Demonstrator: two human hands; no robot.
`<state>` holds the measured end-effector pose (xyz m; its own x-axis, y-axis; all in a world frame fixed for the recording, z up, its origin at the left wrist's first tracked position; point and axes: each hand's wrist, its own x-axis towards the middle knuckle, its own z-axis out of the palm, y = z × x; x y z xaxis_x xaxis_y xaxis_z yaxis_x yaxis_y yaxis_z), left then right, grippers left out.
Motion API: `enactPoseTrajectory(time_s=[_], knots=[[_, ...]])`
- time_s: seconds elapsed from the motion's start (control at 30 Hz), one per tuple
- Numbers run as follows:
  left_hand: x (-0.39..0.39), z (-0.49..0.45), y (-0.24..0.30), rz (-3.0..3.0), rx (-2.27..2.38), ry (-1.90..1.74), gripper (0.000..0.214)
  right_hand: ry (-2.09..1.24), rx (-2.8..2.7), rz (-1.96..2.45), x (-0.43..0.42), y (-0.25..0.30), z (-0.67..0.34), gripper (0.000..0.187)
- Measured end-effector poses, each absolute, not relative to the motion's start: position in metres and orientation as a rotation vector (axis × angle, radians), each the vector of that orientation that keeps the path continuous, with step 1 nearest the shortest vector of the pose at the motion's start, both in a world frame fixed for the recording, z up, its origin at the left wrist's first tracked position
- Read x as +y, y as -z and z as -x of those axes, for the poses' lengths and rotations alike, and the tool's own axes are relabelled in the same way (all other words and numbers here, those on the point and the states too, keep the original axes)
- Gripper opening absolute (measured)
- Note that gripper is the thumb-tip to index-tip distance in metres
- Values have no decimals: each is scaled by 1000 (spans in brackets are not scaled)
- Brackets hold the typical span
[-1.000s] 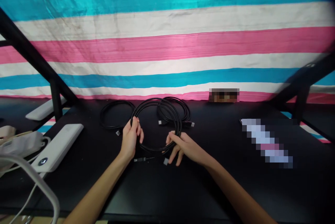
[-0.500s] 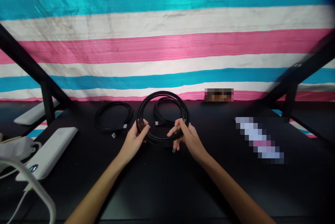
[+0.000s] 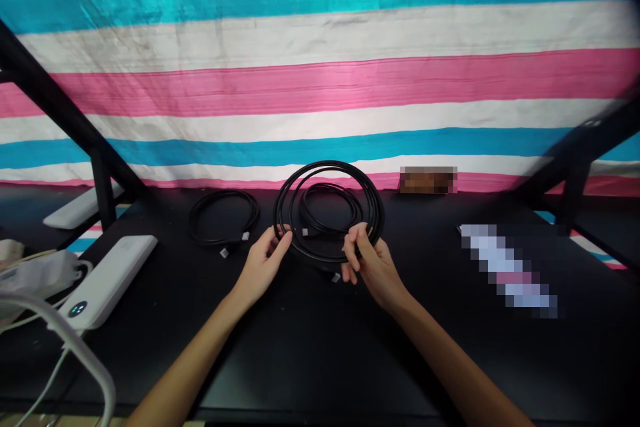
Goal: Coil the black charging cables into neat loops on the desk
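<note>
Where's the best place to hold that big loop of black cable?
I'd grip the loop low on both edges, one hand from each side, as the left hand and right hand do: strands spread apart at the upper left, so two pinches should gather them.

Facing me, a wide, creased hanging sheet (image 3: pixel 320 84) has horizontal stripes of turquoise, white and pink. The large round coil of black cable (image 3: pixel 379 214) matches the flat black tabletop (image 3: pixel 280 360); small rectangular plug tips (image 3: pixel 245 236) look silver-grey. A rounded oblong white plastic block (image 3: pixel 117 274) bears a dark oval display (image 3: pixel 78 309) with pale green marks.
</note>
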<state>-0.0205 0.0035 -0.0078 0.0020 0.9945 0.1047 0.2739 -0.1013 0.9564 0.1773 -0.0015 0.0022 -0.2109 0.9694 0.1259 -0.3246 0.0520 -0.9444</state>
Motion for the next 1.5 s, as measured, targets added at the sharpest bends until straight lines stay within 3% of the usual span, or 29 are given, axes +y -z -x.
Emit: enactPoseTrajectory(time_s=[0.2,0.43,0.63,0.77,0.97,1.13,1.3,1.5], knots=[[6,22,12,-1316,1311,-1201,48,-1439,-1159,705,-4,-3,-179,32],[3,18,9,-1275,1112,-933,50,-1455,-1091,789,-6,-13,-179,39],[2,22,4,-1322,1264,-1171,42,-1467,-949,777,-3,-20,-183,39],[2,24,-1,-1228,1303,-1267,44,-1615,-896,701,-4,-22,-189,35],[-1,23,-2,-1097,993,-1116,47,-1880,-983,709,-6,-23,-188,31],[1,26,-1,-1010,970,-1107,68,-1795,-950,872,-2,-21,-189,30],[0,24,-8,-1009,1034,-1182,46,-1841,-1184,1005,0,-15,-190,29],[1,34,-20,-877,932,-1184,61,-1892,-1516,1091,0,-13,-192,30]])
